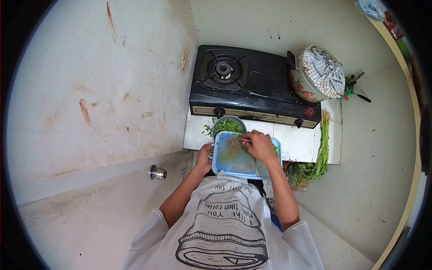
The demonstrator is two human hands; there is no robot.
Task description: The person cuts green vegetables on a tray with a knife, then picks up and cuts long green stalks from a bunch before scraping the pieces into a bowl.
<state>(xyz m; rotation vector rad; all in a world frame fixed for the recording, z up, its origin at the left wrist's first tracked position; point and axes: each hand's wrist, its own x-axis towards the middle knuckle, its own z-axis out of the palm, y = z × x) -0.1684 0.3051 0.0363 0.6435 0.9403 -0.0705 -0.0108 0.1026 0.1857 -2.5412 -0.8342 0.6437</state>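
A blue cutting board (pixel 235 157) with a worn, stained middle lies tilted in front of my body. My left hand (pixel 205 157) is closed on its left edge, by the handle. Over the board's upper right part, my right hand (pixel 260 145) is closed round a thin reddish handle (pixel 245 140); the rest of that tool is hard to make out. Just beyond the board's far edge stands a round bowl (pixel 244 125) of chopped greens (pixel 228 125). Some chopped bits lie on the tiles left of the bowl, and a few greens show at the board's right side.
Behind the bowl is a black gas stove (pixel 265 67), bearing a floral pot (pixel 304 85) topped with a checked cloth (pixel 321 67). Long green stalks (pixel 323 148) lie on the white tiled counter (pixel 292 137) at the right. A doorknob (pixel 157 172) juts out at left.
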